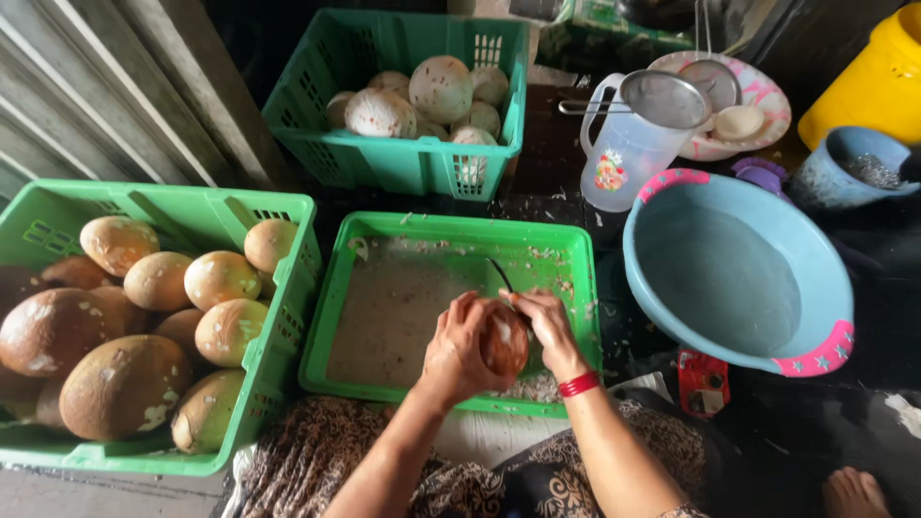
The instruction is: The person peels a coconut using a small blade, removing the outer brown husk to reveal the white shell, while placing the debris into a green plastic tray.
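Observation:
My left hand [458, 347] cups a brown coconut [505, 342] from its left side, over the near edge of a shallow green tray [357, 317]. My right hand [549, 328], a red band at its wrist, presses against the coconut's right side and grips a thin dark blade [500, 273] that points up and away. White shavings lie in the tray under the coconut.
A green crate [278, 317] of brown unpeeled coconuts stands at the left. A second green crate [403, 168] with white peeled coconuts sits behind the tray. At the right are a blue basin [739, 278], a clear jug [628, 144] topped by a strainer, a plate and a yellow container [868, 82].

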